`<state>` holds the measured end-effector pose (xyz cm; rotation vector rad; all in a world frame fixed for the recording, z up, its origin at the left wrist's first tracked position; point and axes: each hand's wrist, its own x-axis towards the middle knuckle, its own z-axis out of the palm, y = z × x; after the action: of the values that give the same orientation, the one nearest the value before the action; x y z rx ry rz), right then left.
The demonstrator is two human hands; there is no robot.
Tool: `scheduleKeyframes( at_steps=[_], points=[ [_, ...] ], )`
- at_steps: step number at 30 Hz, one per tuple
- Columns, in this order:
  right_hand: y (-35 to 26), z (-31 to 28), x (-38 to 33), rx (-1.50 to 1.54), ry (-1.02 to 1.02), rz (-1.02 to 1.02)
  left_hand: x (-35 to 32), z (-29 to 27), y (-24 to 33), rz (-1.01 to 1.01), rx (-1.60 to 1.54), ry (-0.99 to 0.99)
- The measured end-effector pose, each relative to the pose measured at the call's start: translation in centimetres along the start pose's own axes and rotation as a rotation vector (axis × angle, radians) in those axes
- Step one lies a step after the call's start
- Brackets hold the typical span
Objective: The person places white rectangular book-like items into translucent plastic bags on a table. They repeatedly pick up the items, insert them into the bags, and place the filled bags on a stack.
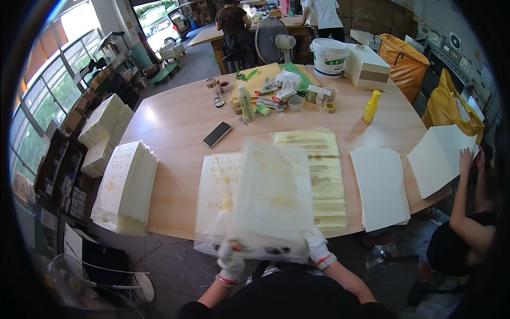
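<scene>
A clear plastic bag (273, 196) with pale contents hangs tilted over the table's front edge, its upper part smeared by motion. My left hand (231, 258), in a white glove, is closed on its lower left corner. My right hand (317, 245), gloved too, pinches its lower right corner. Partly beneath it on the left lies another filled plastic bag (212, 196) with yellowish print. Behind it on the right is a stack of pale yellow plastic bags (328, 181), partly covered by the bag I hold.
A tall stack of filled bags (122, 183) stands at the left; white sheets (380, 186) lie to the right. A co-worker's hands (470, 154) hold a white folded board (438, 159). Farther back are a phone (218, 135), bottle (246, 103), yellow bottle (372, 108) and bucket (328, 57).
</scene>
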<state>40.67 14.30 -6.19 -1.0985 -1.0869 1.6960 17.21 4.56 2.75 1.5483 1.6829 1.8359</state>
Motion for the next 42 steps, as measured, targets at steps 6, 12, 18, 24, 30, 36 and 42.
scheduleKeyframes(
  at_steps=[6,12,18,24,30,36,42],
  points=[
    [2.8,11.7,3.5,-0.289,-0.451,0.457,-0.7,-11.3,-14.3,-0.607,-0.156,0.354],
    [2.4,10.6,0.2,-0.432,-0.484,0.311,1.6,-8.7,-10.2,-0.249,1.02,0.073],
    [3.1,-1.2,-3.5,-0.167,-0.244,0.365,1.9,13.1,-4.2,0.091,0.258,-0.659],
    [-1.4,-7.9,-6.1,-0.246,0.086,0.301,1.4,20.3,-8.7,0.177,0.428,-0.839],
    [-4.5,-4.3,-1.0,0.17,0.187,0.235,3.8,21.0,-8.1,0.069,0.324,-1.019],
    [-5.8,-5.8,6.1,-1.119,0.335,-0.123,9.8,21.5,-11.4,-0.715,-0.589,-0.526],
    [-8.7,-2.4,7.3,-0.916,0.296,-0.995,14.9,23.2,-4.8,-0.728,-0.348,-0.76]
  ],
)
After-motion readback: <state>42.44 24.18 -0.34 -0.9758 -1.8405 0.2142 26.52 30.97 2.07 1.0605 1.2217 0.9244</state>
